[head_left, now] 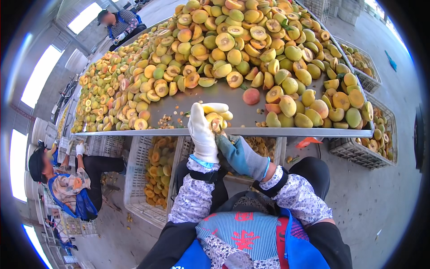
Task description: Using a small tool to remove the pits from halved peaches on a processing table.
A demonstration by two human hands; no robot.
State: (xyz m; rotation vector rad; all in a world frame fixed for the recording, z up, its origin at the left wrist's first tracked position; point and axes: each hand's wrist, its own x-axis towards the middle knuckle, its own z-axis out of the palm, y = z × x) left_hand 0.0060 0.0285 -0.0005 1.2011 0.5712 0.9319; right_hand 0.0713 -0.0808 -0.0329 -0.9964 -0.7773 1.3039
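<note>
My left hand [205,134], in a white glove, is closed around a halved yellow fruit [213,118], its cut face towards my other hand. My right hand [240,151], in a grey and blue glove, meets it just below the fruit. Its fingers are closed on a small tool whose thin tip reaches the fruit's centre; most of the tool is hidden. Both hands are over the near edge of a metal table [208,97]. Heaped on the table are halved fruits [225,42], many with pits. A reddish fruit [251,96] lies apart, and loose pits [166,120] lie to the left.
The table's raised metal rim [161,132] runs just beyond my knees. Below it stand plastic crates [134,181] of fruit, with another crate [361,156] at the right. One person [72,188] sits at the left, another [122,25] at the far left corner. An orange-red bag [308,142] hangs below the rim.
</note>
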